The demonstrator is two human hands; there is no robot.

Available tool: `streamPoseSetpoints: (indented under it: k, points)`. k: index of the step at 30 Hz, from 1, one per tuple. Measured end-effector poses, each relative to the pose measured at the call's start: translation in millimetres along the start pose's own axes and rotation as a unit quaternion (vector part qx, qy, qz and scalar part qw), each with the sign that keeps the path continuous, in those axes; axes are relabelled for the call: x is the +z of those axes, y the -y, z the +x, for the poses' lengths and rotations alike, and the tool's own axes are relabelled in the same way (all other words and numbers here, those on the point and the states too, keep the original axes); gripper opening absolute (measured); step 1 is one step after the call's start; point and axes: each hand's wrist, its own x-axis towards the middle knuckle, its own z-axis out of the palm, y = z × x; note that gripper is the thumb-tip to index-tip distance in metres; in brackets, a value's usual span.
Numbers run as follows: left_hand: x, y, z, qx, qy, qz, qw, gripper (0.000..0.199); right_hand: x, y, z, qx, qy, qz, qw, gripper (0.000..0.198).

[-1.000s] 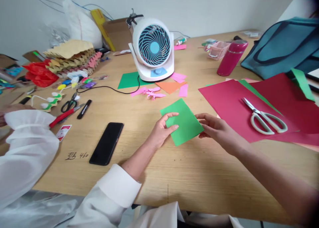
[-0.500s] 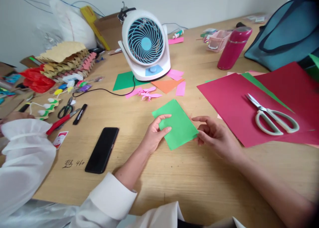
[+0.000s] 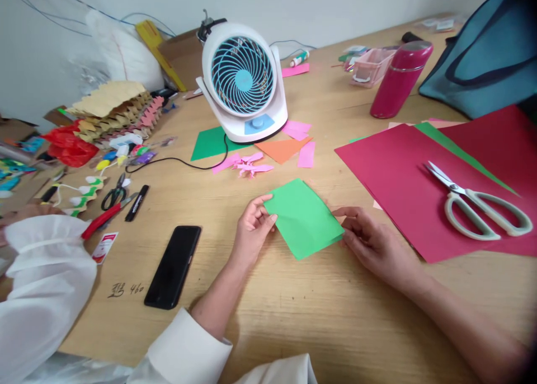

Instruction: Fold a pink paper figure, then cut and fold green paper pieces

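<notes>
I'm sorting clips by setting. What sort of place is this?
Probably a craft room or small workshop: the left hand holds green paper, white-handled scissors lie on red paper, and pink paper shapes lie near the desk fan.

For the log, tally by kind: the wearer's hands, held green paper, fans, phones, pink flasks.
Left hand, right hand: 2
Green paper (layered, counted as one): 1
Fan: 1
Phone: 1
Pink flask: 1
Total: 6
</notes>
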Motion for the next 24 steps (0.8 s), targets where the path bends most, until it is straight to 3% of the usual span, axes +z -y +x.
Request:
streamPoseSetpoints:
  k: [4, 7, 9, 11, 13, 16, 20, 24]
  points:
    - [1, -1, -1, -0.011, -0.004, 0.002, 1.0, 0.04, 1, 1, 2, 0.0, -0.007, -0.033, 0.999, 0.025]
    - [1, -1, -2, -0.008, -0.032, 0.059, 0.998, 0.033, 1, 5, 2, 0.015, -0.012, -0.077, 0.997, 0.02]
    - [0, -2, -4, 0.043, -0.067, 0.16, 0.984, 0.03, 2, 7, 2, 0.024, -0.013, -0.099, 0.995, 0.016]
    - [1, -4, -8, 0.127, -0.08, 0.282, 0.948, 0.027, 2, 8, 1, 0.025, -0.011, -0.112, 0.993, 0.014]
    - [4, -8, -12, 0.208, -0.046, 0.367, 0.906, 0.03, 2, 9, 1, 0.023, -0.007, -0.114, 0.993, 0.012]
    - [9, -11, -19, 0.263, 0.067, 0.421, 0.865, 0.05, 1, 9, 1, 0.031, 0.002, -0.089, 0.996, 0.013]
    - [13, -5, -22, 0.229, 0.176, 0.483, 0.826, 0.079, 0, 9, 1, 0.085, 0.019, -0.022, 0.996, 0.02]
    - [12, -1, -20, 0.194, 0.204, 0.52, 0.807, 0.073, -2, 7, 2, 0.138, 0.026, 0.07, 0.988, 0.03]
